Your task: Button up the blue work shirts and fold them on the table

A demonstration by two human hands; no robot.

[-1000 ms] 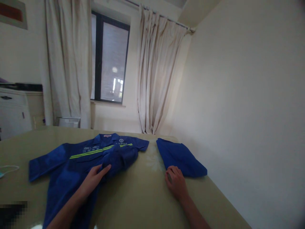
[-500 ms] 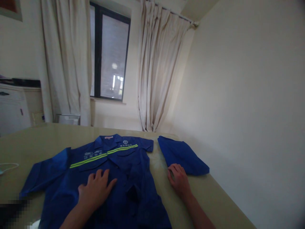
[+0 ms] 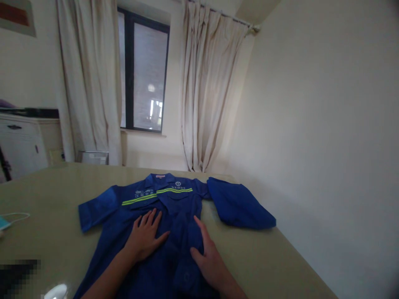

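Observation:
A blue short-sleeved work shirt (image 3: 174, 207) with yellow-green reflective stripes and white print lies front up on the table, its collar pointing away from me. My left hand (image 3: 145, 236) rests flat on the shirt's chest, fingers spread. At the shirt's right edge is my right hand (image 3: 208, 259), thumb and index finger apart and touching the cloth; its other fingers are mostly hidden. To the right lies a folded blue cloth item (image 3: 240, 203), which meets the shirt's right sleeve. The lower end of the shirt runs out of view.
The greenish table (image 3: 50, 195) has its right edge along the wall. A light-blue face mask (image 3: 5, 223) with a white ear loop lies at far left. A white shiny object (image 3: 56, 291) sits near left. Curtains (image 3: 205, 91) and a window stand behind.
The shirt has shifted right and away from me, its sleeve now reaching the folded cloth. My left hand moved right with it. My right hand left the folded cloth for the shirt's edge.

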